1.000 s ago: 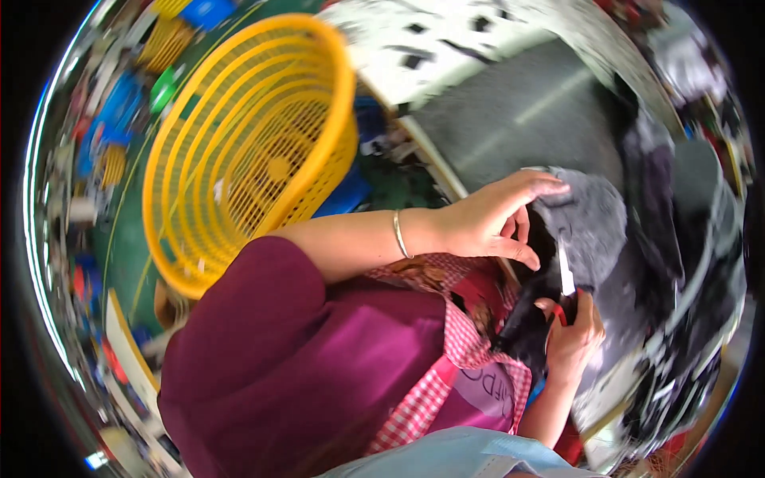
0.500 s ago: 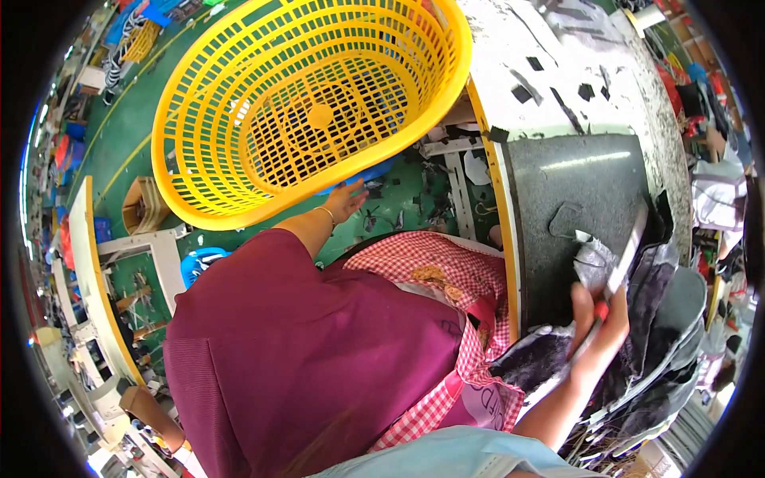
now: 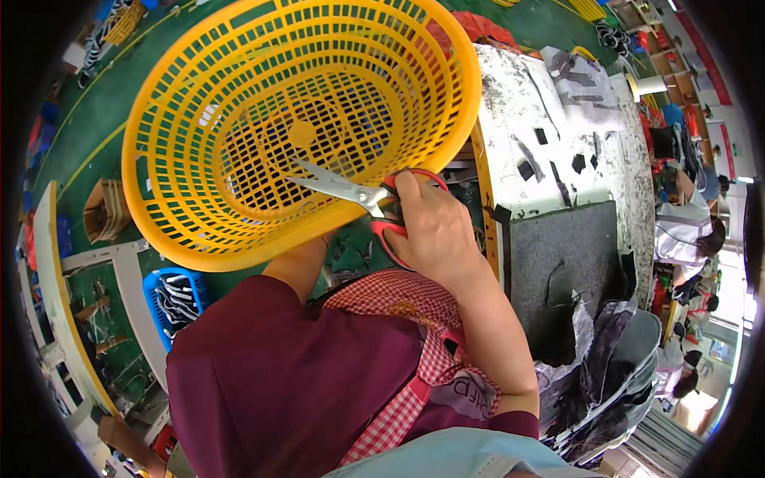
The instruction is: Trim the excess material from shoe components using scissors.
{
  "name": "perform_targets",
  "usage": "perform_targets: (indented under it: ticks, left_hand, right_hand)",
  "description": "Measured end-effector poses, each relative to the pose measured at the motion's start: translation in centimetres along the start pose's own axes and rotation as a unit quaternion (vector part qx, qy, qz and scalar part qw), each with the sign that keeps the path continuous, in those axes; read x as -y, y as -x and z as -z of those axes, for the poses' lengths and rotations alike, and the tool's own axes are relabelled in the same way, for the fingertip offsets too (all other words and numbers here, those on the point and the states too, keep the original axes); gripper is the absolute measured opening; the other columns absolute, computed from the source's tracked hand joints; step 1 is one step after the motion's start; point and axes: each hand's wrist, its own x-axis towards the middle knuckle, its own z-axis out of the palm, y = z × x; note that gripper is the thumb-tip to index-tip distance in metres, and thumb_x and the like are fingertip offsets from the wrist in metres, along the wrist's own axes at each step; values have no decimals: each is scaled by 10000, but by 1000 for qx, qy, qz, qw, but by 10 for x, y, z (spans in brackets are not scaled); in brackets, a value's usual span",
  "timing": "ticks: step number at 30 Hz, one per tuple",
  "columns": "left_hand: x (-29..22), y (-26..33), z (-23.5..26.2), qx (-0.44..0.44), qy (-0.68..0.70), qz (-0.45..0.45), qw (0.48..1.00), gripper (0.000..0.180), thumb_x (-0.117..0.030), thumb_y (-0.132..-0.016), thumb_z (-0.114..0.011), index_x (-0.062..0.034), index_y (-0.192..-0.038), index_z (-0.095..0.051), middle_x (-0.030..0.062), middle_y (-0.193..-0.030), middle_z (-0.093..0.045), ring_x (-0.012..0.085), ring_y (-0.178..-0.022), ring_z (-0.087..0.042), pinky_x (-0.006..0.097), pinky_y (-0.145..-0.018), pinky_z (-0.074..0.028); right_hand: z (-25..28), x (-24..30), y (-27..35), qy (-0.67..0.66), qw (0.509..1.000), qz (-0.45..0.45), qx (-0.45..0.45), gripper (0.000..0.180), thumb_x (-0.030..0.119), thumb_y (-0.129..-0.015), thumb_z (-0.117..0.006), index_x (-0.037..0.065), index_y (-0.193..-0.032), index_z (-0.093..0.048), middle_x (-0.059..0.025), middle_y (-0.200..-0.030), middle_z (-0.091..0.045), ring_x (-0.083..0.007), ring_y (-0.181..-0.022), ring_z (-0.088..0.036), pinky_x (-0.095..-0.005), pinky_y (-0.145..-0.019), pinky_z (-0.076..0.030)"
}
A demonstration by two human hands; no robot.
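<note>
My right hand (image 3: 437, 227) is closed around the handles of red-and-black scissors (image 3: 343, 188). Their metal blades are slightly parted and point left, over the near side of a large yellow plastic basket (image 3: 171, 248). The basket is oval with a slotted wall, and I see nothing lying inside it. My left forearm (image 3: 296, 267) runs up under the basket's near rim. The left hand itself is hidden there, so its fingers cannot be made out.
At right stands a white worktable (image 3: 510, 95) with black scraps. On its near part lie a dark grey board (image 3: 558, 247) and piled dark fabric pieces (image 3: 613, 374). A blue basket (image 3: 151, 303) holds striped strips at lower left. Co-workers sit at the far right.
My right hand has moved left from the table's dark board to the basket, carrying the scissors. My left hand, seen open below the rim before, is now hidden under the basket.
</note>
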Motion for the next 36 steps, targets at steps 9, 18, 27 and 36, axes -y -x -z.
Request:
perform_targets:
  ticks: [9, 18, 27, 36]
  left_hand:
    - [-14, -55, 54, 0, 79, -85, 993, 249, -220, -998, -637, -95, -1212, -615, 85, -1158, -694, 244, -1057, -671, 402, -921, -561]
    - [-45, -38, 77, 38, 163, -65, 984, 283, -210, -1003, -627, -114, -1268, -597, 76, -1196, -687, 233, -1082, -683, 402, -960, -579]
    - [-88, -58, 85, 47, 164, -85, 982, 287, -216, -1008, -618, -108, -1272, -596, 79, -1206, -686, 239, -1090, -681, 410, -968, -578]
    - [-127, -51, 111, 69, 169, -97, 978, 291, -222, -1013, -610, -101, -1277, -595, 81, -1216, -685, 245, -1098, -679, 418, -976, -576]
  right_hand:
    - [-16, -4, -64, 71, 994, 42, -69, 173, 18, -845, -601, 32, -997, -521, -153, -839, -640, -338, -722, -671, -430, -622, -555]
    - [-20, 16, -46, 119, 988, 28, -98, 139, 151, -929, -659, 79, -901, -542, -69, -758, -600, -243, -634, -635, -354, -566, -515]
    - [-29, 38, -26, 144, 986, 53, -64, 132, 180, -891, -668, 103, -880, -561, -42, -761, -642, -183, -674, -682, -298, -576, -526]
    - [-23, 25, -33, 173, 978, 71, -90, 117, 146, -857, -666, 105, -880, -559, -47, -783, -623, -199, -657, -657, -323, -597, -529]
